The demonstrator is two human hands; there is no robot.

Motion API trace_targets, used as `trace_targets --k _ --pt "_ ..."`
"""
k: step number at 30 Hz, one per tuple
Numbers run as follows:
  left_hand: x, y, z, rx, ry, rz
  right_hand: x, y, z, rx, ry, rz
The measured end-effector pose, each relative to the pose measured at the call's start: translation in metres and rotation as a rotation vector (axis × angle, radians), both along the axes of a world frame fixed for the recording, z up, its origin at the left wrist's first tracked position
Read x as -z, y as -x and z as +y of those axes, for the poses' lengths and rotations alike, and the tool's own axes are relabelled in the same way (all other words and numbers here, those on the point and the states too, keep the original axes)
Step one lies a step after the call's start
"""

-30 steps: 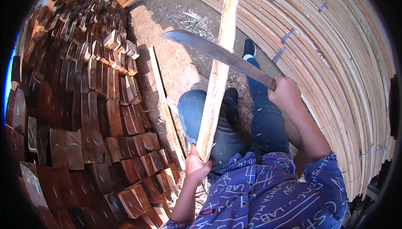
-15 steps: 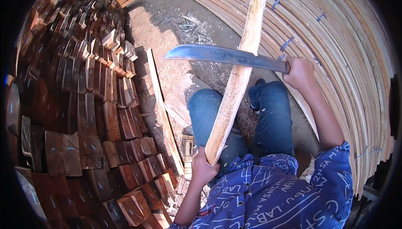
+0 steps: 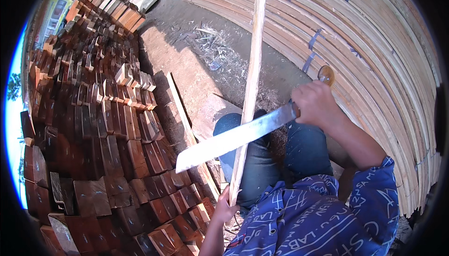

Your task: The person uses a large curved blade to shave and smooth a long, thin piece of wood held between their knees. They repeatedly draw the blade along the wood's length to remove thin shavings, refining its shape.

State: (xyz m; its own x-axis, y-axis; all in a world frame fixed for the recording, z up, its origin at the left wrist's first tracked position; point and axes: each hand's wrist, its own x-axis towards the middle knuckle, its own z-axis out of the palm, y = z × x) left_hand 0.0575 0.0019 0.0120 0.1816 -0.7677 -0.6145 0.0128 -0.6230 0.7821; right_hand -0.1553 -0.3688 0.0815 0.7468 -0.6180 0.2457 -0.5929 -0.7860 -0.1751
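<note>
Dirt yard (image 3: pixel 187 59) — stick (image 3: pixel 252 69) upright, lengthwise

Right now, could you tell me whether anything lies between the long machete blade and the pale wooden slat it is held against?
Nothing visible does. The long steel machete blade, gripped by the right hand, crosses directly against the pale wooden slat, whose lower end the left hand holds.

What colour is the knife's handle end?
Orange-brown wood, a rounded handle above the right hand, in the head view.

My one head camera looks steeply down past my chest, close over my lap and the dirt ground (image 3: pixel 196 73).
</note>
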Motion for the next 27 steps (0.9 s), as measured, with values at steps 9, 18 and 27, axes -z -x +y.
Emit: trace_targets --k 9,18,27 --pt "-0.011 -0.001 -0.011 0.092 -0.083 0.094 -0.009 0.037 -0.012 0.268 -0.132 0.045" --pt "-0.024 0.022 -0.013 -0.002 -0.215 -0.137 -0.007 0.012 0.007 0.209 -0.141 -0.074" --pt "-0.034 0.04 0.014 -0.01 -0.071 -0.26 0.024 0.008 0.02 0.217 -0.275 -0.135"
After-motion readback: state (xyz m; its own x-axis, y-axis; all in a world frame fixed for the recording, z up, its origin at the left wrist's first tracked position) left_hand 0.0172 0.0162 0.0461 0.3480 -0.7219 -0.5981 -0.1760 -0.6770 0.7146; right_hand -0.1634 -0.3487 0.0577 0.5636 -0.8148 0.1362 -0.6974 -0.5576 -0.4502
